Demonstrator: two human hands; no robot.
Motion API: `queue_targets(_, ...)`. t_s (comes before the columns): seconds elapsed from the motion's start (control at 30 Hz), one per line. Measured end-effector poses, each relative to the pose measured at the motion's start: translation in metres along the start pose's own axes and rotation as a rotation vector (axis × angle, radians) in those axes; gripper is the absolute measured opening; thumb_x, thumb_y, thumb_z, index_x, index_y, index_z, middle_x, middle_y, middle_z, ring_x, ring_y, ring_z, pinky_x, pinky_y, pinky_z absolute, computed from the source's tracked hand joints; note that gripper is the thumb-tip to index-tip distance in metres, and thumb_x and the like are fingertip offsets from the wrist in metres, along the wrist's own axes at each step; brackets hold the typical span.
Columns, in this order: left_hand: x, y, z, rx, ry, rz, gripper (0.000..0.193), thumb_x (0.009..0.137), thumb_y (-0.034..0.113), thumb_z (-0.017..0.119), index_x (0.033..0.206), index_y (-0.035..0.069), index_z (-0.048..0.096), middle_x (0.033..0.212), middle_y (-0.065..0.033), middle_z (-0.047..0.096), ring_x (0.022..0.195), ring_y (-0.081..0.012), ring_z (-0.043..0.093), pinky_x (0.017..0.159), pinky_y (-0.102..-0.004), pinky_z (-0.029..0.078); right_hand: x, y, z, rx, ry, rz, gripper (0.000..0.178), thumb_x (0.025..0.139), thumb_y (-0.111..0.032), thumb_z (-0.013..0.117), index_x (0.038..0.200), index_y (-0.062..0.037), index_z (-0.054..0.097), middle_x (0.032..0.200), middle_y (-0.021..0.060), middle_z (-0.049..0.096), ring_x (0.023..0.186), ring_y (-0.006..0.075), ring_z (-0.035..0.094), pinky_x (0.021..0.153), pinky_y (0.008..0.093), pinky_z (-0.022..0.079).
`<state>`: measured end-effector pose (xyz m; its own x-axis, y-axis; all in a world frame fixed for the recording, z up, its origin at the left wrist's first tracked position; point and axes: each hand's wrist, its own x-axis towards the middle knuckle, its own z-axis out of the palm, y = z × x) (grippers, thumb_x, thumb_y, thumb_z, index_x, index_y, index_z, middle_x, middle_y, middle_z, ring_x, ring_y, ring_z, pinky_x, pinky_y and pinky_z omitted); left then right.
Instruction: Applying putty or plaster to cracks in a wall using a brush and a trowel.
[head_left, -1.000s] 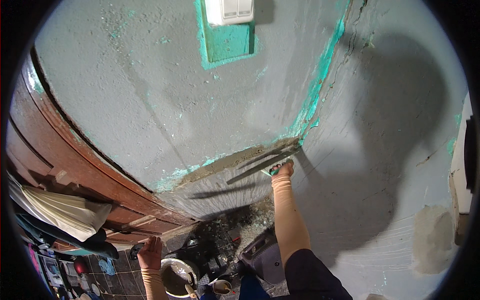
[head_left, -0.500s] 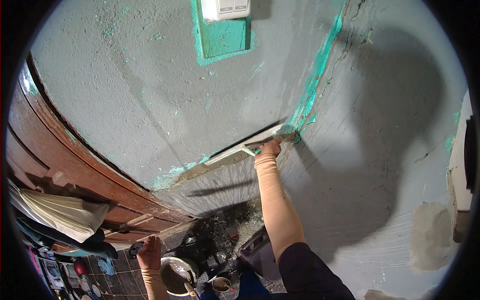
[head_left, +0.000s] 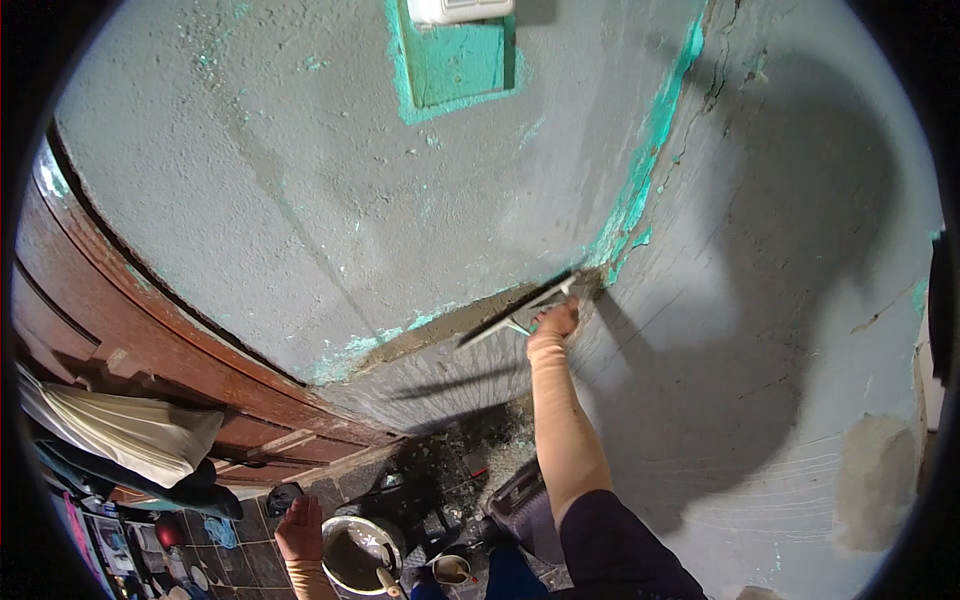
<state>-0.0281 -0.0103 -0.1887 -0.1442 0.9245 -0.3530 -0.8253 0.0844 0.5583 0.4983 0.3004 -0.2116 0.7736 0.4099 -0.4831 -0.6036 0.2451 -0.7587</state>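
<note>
My right hand (head_left: 555, 318) is closed round the handle of a long plastering trowel (head_left: 550, 297). The blade lies slantwise at the lower part of the grey wall (head_left: 300, 180), by the inner corner. Beside it runs a band of wet grey-brown plaster (head_left: 440, 333), edged with turquoise paint. My left hand (head_left: 299, 528) hangs low at the left with fingers stretched out and nothing in it. Next to that hand stands a bucket (head_left: 397, 535) of grey mix, a wooden-handled tool (head_left: 388, 581) leaning in it.
A brown wooden door (head_left: 150, 310) with pale cloth (head_left: 130, 425) hanging on it fills the left side. Below are a dark case (head_left: 530, 515), a small pot (head_left: 452, 570) and dark floor tiles. A white switch box (head_left: 460, 10) sits on the wall above. Cracks run along the corner.
My right hand has moved the trowel slightly right and down, off the upper edge of the plaster band, baring more of it. The left hand stays low, beside the bucket.
</note>
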Motion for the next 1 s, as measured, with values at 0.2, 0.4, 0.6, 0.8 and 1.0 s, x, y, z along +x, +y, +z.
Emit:
queue_targets(0.2, -0.001, -0.008, -0.007, 0.006, 0.056, -0.035, 0.034, 0.084, 0.016, 0.042, 0.102, -0.008, 0.059, 0.112, -0.0194, 0.060, 0.113, -0.0318, 0.051, 0.103, -0.0456, 0.037, -0.048, 0.026, 0.029, -0.281, 0.149, -0.918, 0.045, 0.087, -0.039, 0.045, 0.093, 0.0049, 0.053, 0.078, 0.0186, 0.058, 0.065, 0.0334, 0.053, 0.059, 0.0416, 0.044)
queue_targets(0.4, 0.005, -0.021, 0.036, 0.023, -0.003, -0.070, 0.027, 0.082, 0.009, 0.049, 0.101, -0.007, 0.059, 0.109, -0.0178, 0.061, 0.112, -0.0330, 0.052, 0.102, -0.0429, 0.039, -0.126, 0.004, 0.003, 0.317, -0.330, -0.017, 0.026, 0.088, -0.041, 0.049, 0.085, -0.0156, 0.043, 0.060, -0.0018, 0.035, 0.047, 0.0100, 0.036, 0.040, 0.0259, 0.031)
queue_targets(0.6, 0.003, -0.018, 0.026, 0.100, 0.030, -0.039, 0.034, 0.081, 0.015, 0.047, 0.106, -0.005, 0.058, 0.113, -0.0176, 0.059, 0.115, -0.0350, 0.049, 0.102, -0.0447, 0.036, -0.018, -0.021, -0.050, 0.198, -0.092, 0.174, 0.030, 0.084, -0.042, 0.043, 0.079, -0.0134, 0.041, 0.058, -0.0011, 0.030, 0.045, 0.0136, 0.027, 0.041, 0.0315, 0.026)
queue_targets(0.8, -0.021, -0.003, -0.007, 0.077, 0.102, 0.023, 0.031, 0.083, 0.014, 0.045, 0.104, -0.005, 0.058, 0.111, -0.0171, 0.060, 0.113, -0.0346, 0.049, 0.101, -0.0467, 0.036, -0.041, 0.039, 0.005, 0.074, 0.059, 0.049, 0.026, 0.079, -0.034, 0.045, 0.072, -0.0094, 0.038, 0.054, 0.0032, 0.031, 0.041, 0.0154, 0.029, 0.038, 0.0305, 0.024)
queue_targets(1.0, -0.017, -0.003, 0.001, 0.039, 0.006, -0.044, 0.030, 0.081, 0.012, 0.048, 0.103, -0.006, 0.058, 0.111, -0.0161, 0.059, 0.115, -0.0323, 0.049, 0.103, -0.0439, 0.035, -0.113, 0.094, 0.031, 0.220, -0.099, -0.118, 0.029, 0.085, -0.037, 0.043, 0.077, -0.0089, 0.040, 0.056, 0.0025, 0.035, 0.043, 0.0133, 0.031, 0.038, 0.0277, 0.029)
